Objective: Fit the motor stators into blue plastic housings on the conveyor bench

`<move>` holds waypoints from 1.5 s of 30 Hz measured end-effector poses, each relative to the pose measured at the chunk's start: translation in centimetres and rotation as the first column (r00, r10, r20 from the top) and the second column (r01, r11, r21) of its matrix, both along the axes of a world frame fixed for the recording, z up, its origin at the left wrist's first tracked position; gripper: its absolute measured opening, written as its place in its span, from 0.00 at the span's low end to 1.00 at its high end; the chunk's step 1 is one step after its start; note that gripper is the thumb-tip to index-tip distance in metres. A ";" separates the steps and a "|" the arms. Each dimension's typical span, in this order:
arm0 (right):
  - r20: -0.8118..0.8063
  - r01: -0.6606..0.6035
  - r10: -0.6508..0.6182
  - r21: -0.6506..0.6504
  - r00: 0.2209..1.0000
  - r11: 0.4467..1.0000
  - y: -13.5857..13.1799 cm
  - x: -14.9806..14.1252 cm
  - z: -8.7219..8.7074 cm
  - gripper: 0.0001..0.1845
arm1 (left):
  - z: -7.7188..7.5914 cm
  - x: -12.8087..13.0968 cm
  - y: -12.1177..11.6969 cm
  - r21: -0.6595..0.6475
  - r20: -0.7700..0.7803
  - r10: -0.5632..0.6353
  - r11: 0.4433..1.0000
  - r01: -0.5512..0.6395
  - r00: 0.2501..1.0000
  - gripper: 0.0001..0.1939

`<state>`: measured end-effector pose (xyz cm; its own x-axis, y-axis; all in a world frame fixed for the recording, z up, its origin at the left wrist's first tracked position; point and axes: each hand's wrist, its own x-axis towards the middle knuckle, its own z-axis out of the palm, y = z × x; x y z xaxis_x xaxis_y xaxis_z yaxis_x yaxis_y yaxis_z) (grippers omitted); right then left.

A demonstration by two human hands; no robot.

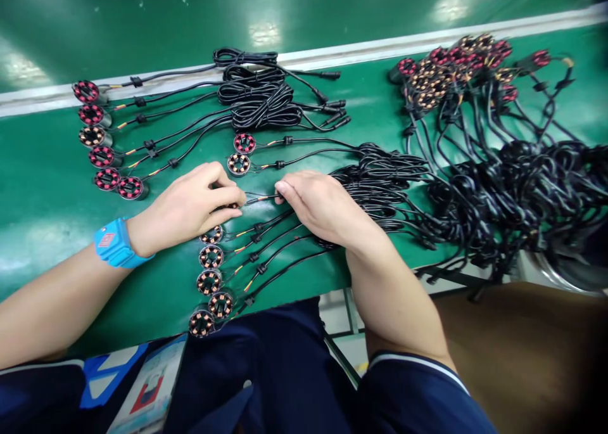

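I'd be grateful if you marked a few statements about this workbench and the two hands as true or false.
1. The left hand has a blue band at its wrist. True.
2. The right hand grips a black cable. True.
3. The big cable tangle lies to the left of both hands. False: it lies to their right.
4. Every coil in the far-left group is wound in red. False: one coil there is copper-coloured.
5. The worktop is green. True.

Overhead light is bright, throwing white glare on the green desk (166,244) at nine, eleven and one o'clock; edges stretch and soften, the right corners falling dark.
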<state>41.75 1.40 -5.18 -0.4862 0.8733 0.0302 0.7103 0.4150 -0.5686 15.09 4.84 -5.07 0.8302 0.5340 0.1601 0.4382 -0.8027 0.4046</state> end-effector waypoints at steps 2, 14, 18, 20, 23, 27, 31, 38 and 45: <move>-0.007 0.009 -0.009 -0.004 1.000 1.000 0.0 0.0 0.0 0.22 | -0.1 -0.1 0.0 -0.009 0.000 -0.016 1.000 0.016 1.000 0.14; -0.014 0.020 -0.021 -0.028 1.000 0.999 0.0 0.0 0.0 0.23 | -0.1 -0.2 0.0 -0.057 -0.039 -0.012 0.998 0.010 0.999 0.13; -0.090 0.004 -0.013 -0.105 0.996 0.994 0.0 -0.1 0.7 0.19 | 0.0 0.0 -0.2 -0.102 -0.051 0.046 0.993 -0.051 0.998 0.18; -0.171 -0.024 -0.001 -0.144 0.985 0.989 0.1 -0.4 0.9 0.13 | 0.1 0.0 -0.2 -0.086 -0.034 0.050 0.995 -0.053 0.998 0.18; -0.295 -0.056 0.011 -0.144 0.956 0.988 0.0 -1.0 0.8 0.09 | 0.0 -0.1 -0.3 -0.037 -0.001 0.048 0.998 -0.048 0.999 0.17; -0.387 -0.063 -0.004 -0.158 0.922 0.985 -0.2 -1.7 0.3 0.07 | 0.0 -0.3 -0.4 0.009 0.002 0.042 0.999 -0.042 0.999 0.17; -0.413 0.014 -0.102 -0.210 0.905 0.978 -0.4 -2.3 0.1 0.06 | 0.0 -0.3 -0.5 0.025 0.025 0.034 0.999 -0.035 0.999 0.17; -0.415 0.084 -0.209 -0.300 0.886 0.950 -0.6 -2.7 0.4 0.01 | -0.1 0.0 -1.1 0.030 0.107 0.087 0.995 -0.091 0.990 0.18; -0.266 0.024 -0.091 -0.243 0.960 0.970 -0.8 -2.6 0.0 0.00 | -0.3 -0.1 -1.4 -0.046 0.129 0.158 0.987 -0.153 0.979 0.23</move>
<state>39.11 0.61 -5.16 -0.4368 0.8979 -0.0548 0.5324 0.2089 -0.8203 15.01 3.43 -5.40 0.7096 0.6620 0.2412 0.4974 -0.7131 0.4940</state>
